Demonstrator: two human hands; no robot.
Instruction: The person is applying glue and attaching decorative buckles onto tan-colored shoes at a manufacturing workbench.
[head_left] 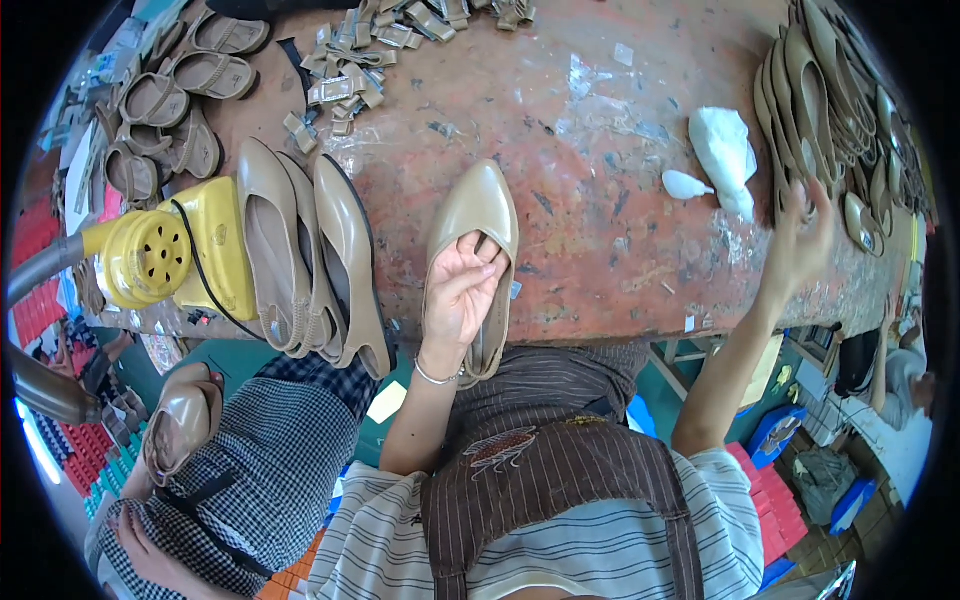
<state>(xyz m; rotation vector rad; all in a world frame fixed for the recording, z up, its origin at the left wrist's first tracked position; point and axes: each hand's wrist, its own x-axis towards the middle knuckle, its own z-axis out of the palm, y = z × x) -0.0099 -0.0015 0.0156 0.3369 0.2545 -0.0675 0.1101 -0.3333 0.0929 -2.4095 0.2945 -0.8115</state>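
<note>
A beige pointed slingback shoe [474, 204] lies toe-away near the table's front edge. My left hand [462, 300] has its fingers inside the shoe's opening, thumb bent against them, gripping it; the fingertips are partly hidden by the upper. Off to the right, my right hand [803, 240] is raised with fingers apart and nothing seen in it. It is beside a packed row of similar beige shoes [808, 90], close to the nearest ones; whether it touches them I cannot tell.
Several beige slingbacks [345, 235] stand left of my left hand, beside a yellow machine with a round vent [150, 258]. Sandals [215, 75] and a pile of bows [350, 80] lie farther back. A white wrapped bundle [722, 155] and small white bulb [685, 185] sit right. A co-worker's shoe [180, 425] is lower left.
</note>
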